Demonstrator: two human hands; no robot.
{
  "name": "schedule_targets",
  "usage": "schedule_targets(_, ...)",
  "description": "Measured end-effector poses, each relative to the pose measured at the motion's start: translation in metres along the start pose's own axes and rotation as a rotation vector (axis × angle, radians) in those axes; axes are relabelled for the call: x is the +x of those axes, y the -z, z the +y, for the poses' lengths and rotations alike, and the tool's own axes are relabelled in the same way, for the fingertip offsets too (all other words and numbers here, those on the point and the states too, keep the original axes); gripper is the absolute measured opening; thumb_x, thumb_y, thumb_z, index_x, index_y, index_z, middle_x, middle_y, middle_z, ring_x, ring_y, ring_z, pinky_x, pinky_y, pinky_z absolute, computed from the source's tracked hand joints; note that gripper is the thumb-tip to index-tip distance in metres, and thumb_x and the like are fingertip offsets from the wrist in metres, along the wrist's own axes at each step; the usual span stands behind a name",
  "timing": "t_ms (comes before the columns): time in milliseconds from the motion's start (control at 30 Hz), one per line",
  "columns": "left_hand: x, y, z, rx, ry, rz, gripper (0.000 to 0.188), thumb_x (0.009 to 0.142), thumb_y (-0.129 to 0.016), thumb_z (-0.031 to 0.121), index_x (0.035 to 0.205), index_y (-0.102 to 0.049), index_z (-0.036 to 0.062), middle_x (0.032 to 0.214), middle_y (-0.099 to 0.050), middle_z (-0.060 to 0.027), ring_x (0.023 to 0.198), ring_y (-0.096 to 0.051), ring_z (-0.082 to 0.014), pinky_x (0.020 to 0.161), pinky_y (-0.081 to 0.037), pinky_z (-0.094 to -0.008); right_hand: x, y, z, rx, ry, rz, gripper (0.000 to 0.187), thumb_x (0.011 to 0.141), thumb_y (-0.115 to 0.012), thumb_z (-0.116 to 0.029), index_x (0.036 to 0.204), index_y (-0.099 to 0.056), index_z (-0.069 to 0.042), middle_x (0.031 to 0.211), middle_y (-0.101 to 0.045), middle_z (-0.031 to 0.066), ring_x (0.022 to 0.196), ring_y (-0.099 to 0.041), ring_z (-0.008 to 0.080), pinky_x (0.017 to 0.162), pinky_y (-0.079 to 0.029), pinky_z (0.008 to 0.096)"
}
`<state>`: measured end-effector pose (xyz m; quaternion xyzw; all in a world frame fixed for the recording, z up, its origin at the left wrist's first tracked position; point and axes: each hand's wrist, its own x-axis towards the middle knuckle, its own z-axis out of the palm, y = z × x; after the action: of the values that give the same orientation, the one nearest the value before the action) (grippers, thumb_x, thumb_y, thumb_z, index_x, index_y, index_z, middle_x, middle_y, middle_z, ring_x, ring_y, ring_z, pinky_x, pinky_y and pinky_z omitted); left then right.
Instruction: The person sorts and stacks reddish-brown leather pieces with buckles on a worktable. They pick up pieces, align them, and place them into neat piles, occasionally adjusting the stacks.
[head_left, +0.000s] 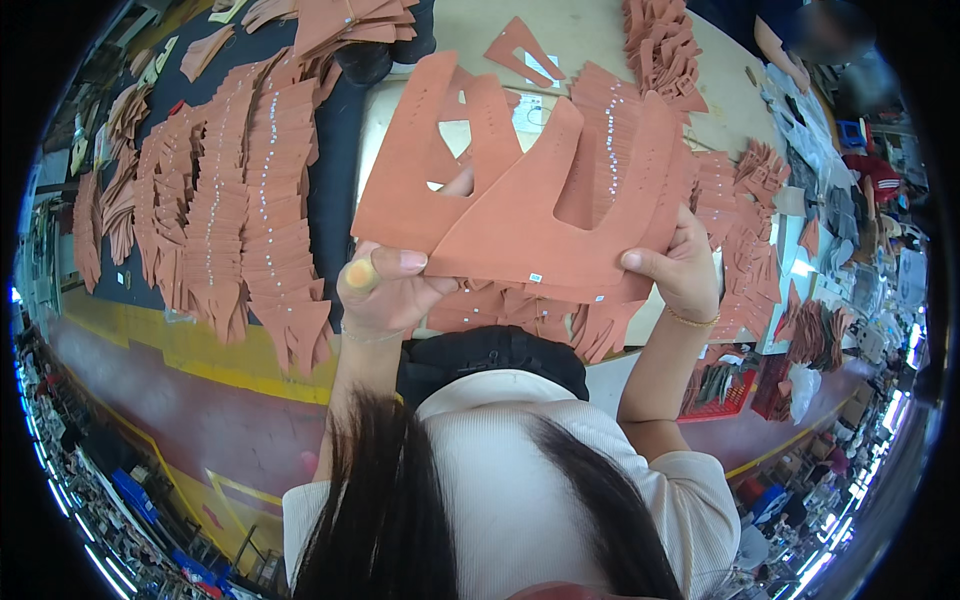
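Note:
Close in front of me I hold up cut brown-orange leather-like shoe pieces, forked in shape with cutouts and rows of small holes. My left hand [385, 287] pinches the lower edge of the left piece [402, 200]; a yellow cover wraps one digit. My right hand [683, 262] grips the right end of the overlapping pieces [500, 235], thumb in front and fingers behind. Several layers show at that end, and small white labels sit along the lower edge. Some of my left fingers are hidden behind the pieces.
Long overlapping rows of similar pieces [215, 200] lie on a dark surface at left. More stacks [605, 130] rest on the pale table [735, 125] ahead. A loose piece [515, 45] lies beyond. At right stand a red basket [735, 393] and plastic bags; another person is at far right.

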<state>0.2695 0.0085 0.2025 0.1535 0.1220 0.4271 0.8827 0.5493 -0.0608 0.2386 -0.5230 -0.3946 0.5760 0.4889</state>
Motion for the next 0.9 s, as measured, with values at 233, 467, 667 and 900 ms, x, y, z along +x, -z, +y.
schedule_targets(233,-0.008,-0.008,-0.012,-0.011,-0.079,-0.074,0.066,0.076,-0.051,-0.009,0.139,-0.030,-0.0076,0.146,-0.028,-0.0270,0.126,-0.047,-0.0341,0.099,-0.045,-0.0449,-0.004,0.004,0.002,-0.020,0.011,-0.029,0.052,0.073,-0.075,0.002,0.120,-0.053,0.004,0.108,-0.066,0.0090,0.097,-0.063,0.0137,0.086,-0.051,0.0286)
schedule_targets(467,-0.008,-0.007,-0.012,0.212,-0.061,0.004,0.059,0.078,-0.056,-0.009,0.135,-0.041,-0.0039,0.150,-0.024,-0.0280,0.112,-0.057,-0.0292,0.080,-0.051,-0.0384,-0.004,0.002,0.003,-0.051,0.000,-0.021,0.048,0.073,-0.076,0.000,0.116,-0.055,0.004,0.106,-0.066,0.0094,0.096,-0.063,0.0136,0.084,-0.051,0.0286)
schedule_targets(667,-0.015,0.003,-0.015,0.170,-0.024,0.151,0.051,0.079,-0.055,-0.009,0.129,-0.045,-0.0060,0.141,-0.037,-0.0274,0.112,-0.058,-0.0343,0.086,-0.051,-0.0462,0.000,0.002,0.010,-0.030,-0.120,-0.017,0.045,0.076,-0.075,-0.003,0.116,-0.055,0.004,0.106,-0.066,0.0091,0.095,-0.063,0.0129,0.085,-0.050,0.0279)
schedule_targets(900,-0.024,0.059,-0.024,0.067,0.139,0.431,0.057,0.080,-0.051,-0.012,0.135,-0.036,-0.0044,0.132,-0.047,-0.0207,0.121,-0.052,-0.0345,0.097,-0.049,-0.0481,0.023,0.020,0.071,-0.563,-0.298,-0.053,0.033,0.081,-0.071,-0.010,0.109,-0.059,0.004,0.096,-0.065,0.0037,0.088,-0.058,0.0101,0.079,-0.048,0.0270)
